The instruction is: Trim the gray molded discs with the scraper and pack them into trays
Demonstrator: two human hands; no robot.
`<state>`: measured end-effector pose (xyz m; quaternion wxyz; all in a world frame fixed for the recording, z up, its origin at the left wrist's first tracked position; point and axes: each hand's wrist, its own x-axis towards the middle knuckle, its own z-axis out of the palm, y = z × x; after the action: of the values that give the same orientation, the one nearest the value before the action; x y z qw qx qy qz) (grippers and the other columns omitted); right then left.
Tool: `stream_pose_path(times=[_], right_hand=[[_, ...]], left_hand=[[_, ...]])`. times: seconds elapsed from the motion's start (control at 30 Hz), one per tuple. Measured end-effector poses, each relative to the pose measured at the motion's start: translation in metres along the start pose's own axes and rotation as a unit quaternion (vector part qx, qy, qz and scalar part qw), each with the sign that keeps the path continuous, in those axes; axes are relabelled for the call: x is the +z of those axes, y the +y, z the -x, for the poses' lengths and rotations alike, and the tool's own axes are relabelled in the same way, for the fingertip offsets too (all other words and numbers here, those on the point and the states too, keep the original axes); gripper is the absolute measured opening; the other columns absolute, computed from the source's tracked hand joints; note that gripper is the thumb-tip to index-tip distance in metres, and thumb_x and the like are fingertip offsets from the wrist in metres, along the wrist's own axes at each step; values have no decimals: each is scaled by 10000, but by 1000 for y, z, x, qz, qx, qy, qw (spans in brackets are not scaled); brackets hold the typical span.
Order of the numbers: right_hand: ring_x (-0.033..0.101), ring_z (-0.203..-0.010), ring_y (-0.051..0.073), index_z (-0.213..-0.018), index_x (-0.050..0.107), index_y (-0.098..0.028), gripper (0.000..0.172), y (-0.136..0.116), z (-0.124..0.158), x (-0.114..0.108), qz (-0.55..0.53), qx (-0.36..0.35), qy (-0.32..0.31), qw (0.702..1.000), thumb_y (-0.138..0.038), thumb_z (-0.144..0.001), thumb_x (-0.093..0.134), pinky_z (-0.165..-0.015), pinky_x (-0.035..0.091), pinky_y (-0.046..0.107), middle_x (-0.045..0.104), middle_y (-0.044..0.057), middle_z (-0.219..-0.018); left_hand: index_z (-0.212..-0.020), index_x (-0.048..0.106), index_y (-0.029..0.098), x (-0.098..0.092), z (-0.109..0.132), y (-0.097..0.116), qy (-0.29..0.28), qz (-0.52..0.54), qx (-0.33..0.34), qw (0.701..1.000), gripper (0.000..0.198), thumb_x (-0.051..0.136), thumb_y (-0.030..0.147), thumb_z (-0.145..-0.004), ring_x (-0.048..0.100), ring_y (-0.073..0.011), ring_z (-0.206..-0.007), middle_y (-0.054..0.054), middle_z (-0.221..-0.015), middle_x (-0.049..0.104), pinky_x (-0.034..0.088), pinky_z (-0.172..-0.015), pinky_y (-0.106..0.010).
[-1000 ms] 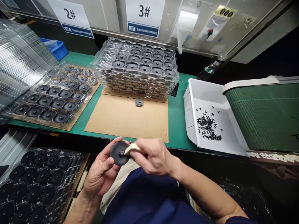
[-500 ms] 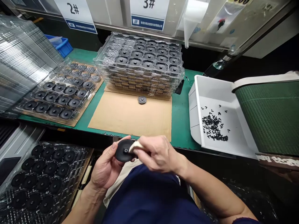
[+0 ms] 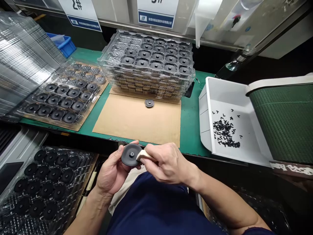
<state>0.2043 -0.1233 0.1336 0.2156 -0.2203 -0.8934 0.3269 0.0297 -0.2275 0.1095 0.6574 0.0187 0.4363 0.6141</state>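
My left hand (image 3: 113,173) cradles a black round disc (image 3: 131,155) while my right hand (image 3: 167,163) pinches a cream cloth (image 3: 144,155) against its face, hands together on it. Ahead of the hands, a cardboard sheet (image 3: 139,124) on the counter (image 3: 193,130) carries another disc (image 3: 149,103), with stacked clear trays (image 3: 146,85) beyond; a white bin (image 3: 232,98) of black clips (image 3: 223,133) sits off to the right.

Bright light, bowed wide-angle edges
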Motion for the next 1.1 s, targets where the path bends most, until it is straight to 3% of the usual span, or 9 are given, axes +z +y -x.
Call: stream_pose_path(times=[0.1, 0.23, 0.33, 0.5, 0.63, 0.73, 0.93, 1.1], right_hand=[[391, -557, 89, -778, 425, -207, 244, -1, 1, 1, 22, 15, 28, 999, -275, -994, 515, -563, 227, 255, 531, -39, -665], [367, -534, 92, -770, 404, -210, 257, -1, 3, 2, 26, 11, 6, 1000, -287, -993, 506, -556, 214, 262, 517, -40, -640], [382, -538, 93, -769, 403, -210, 267, -2, 3, 5, 32, 23, 40, 998, -296, -999, 508, -559, 228, 259, 535, -31, -655], [413, -540, 91, -775, 418, -212, 243, -6, 1, 10, 3, 0, 54, 999, -268, -996, 501, -563, 257, 255, 543, -31, -660], [453, -560, 92, -790, 454, -210, 229, 1, -5, 4, 5, 7, 61, 998, -275, -1004, 506, -565, 276, 252, 576, -27, -686], [474, -597, 103, -809, 470, -210, 204, 8, -8, 0, 30, -34, 61, 997, -265, -1003, 499, -595, 289, 262, 579, -19, -702], [376, -528, 87, -760, 409, -210, 259, 1, -1, 6, 26, 21, 42, 999, -281, -984, 517, -547, 244, 257, 519, -41, -640], [367, -522, 85, -760, 404, -210, 257, -8, 0, 9, 7, 16, 53, 998, -275, -980, 520, -540, 228, 259, 505, -45, -632]], left_hand=[[-1090, 815, 111, 2, -1, -1, -7, -4, 7, 1000, 434, 845, 435, -802, 711, -202, -679, -109, -936, 798, 631, -615, -292], [-1111, 807, 135, 6, -3, -3, 43, 8, 70, 997, 413, 832, 429, -823, 750, -216, -843, -104, -997, 804, 653, -742, -282], [-1161, 791, 160, 11, -3, -7, 48, -2, 109, 993, 427, 836, 417, -823, 759, -224, -884, -106, -1064, 800, 659, -809, -319], [-1129, 806, 156, 16, -2, -11, 65, 6, 170, 983, 387, 818, 417, -843, 756, -198, -939, -106, -1061, 804, 626, -866, -242], [-1089, 821, 133, 11, -1, -8, 3, -33, 99, 995, 384, 805, 432, -849, 755, -254, -927, -126, -1019, 801, 655, -817, -310], [-1094, 820, 130, 7, -2, -6, -30, -53, 57, 996, 402, 793, 453, -856, 754, -296, -929, -140, -999, 798, 666, -789, -369], [-1133, 806, 151, 10, -7, -11, 68, -11, 150, 986, 435, 824, 458, -826, 754, -237, -984, -113, -1073, 800, 625, -878, -271], [-1145, 805, 180, 22, -6, -17, 93, -28, 245, 965, 440, 830, 477, -821, 755, -259, -1007, -114, -1087, 800, 616, -909, -304]])
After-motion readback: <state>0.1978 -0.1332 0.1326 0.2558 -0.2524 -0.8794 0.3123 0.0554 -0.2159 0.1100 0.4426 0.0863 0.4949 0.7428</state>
